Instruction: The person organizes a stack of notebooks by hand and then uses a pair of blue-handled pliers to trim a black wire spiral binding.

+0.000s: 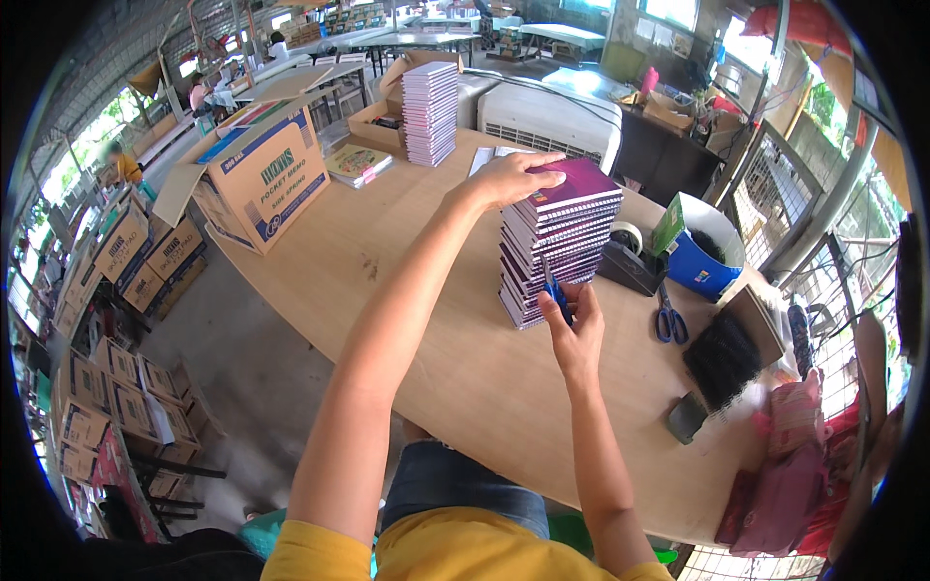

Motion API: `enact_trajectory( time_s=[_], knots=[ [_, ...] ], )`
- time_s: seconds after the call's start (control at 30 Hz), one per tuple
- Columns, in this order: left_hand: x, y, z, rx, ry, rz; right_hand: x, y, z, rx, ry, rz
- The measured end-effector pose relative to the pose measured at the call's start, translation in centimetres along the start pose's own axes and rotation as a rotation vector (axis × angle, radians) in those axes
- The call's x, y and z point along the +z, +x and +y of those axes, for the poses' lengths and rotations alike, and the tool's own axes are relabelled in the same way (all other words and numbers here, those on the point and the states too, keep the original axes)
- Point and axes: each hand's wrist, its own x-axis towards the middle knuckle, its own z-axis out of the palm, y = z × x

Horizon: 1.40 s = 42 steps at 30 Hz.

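Note:
A tall stack of purple-covered spiral notebooks [557, 232] stands on the table in front of me, its wire spines facing me and to the right. My left hand [513, 181] lies across the top notebook at its left edge, fingers stretched out over the cover. Low at the front of the stack, my right hand [573, 329] is closed around blue-handled scissors [554, 290]. Their blades point up toward the notebook edges; whether they touch is hard to tell.
Right of the stack sit a tape dispenser [632, 261], a second pair of blue scissors [669, 320], a blue bucket [705, 276] and a black-bristled brush [722, 358]. An open carton [266, 184], another notebook stack [429, 114] and a white slotted appliance [552, 121] stand farther back.

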Motion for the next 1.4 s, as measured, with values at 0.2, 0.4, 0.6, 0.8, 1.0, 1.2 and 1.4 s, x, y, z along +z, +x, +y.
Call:
enact_trajectory(
  time_s=[0.2,0.4,0.6,0.8,1.0,1.2,1.4],
  knots=[
    [-0.1,0.0,0.0,-0.015,-0.054,-0.028,0.4,0.1,-0.6,0.032,-0.072,0.018],
    [0.0,-0.1,0.2,-0.014,-0.048,-0.021,0.8,0.0,-0.8,0.011,-0.139,0.031],
    [0.0,-0.2,0.2,0.021,0.02,0.025,0.7,0.2,-0.7,0.015,-0.126,-0.003],
    [0.0,0.0,-0.1,-0.029,-0.081,-0.025,1.1,0.0,-0.1,-0.467,-0.471,0.195],
    [-0.2,0.0,0.0,-0.021,-0.039,-0.025,-0.8,1.7,-0.3,0.73,0.987,-0.455],
    [0.0,-0.1,0.3,-0.025,-0.065,-0.037,-0.1,0.1,0.4,-0.008,0.045,0.0],
    [-0.1,0.3,-0.2,0.046,-0.01,-0.011,0.4,-0.5,1.1,-0.315,-0.426,0.158]
  ],
)
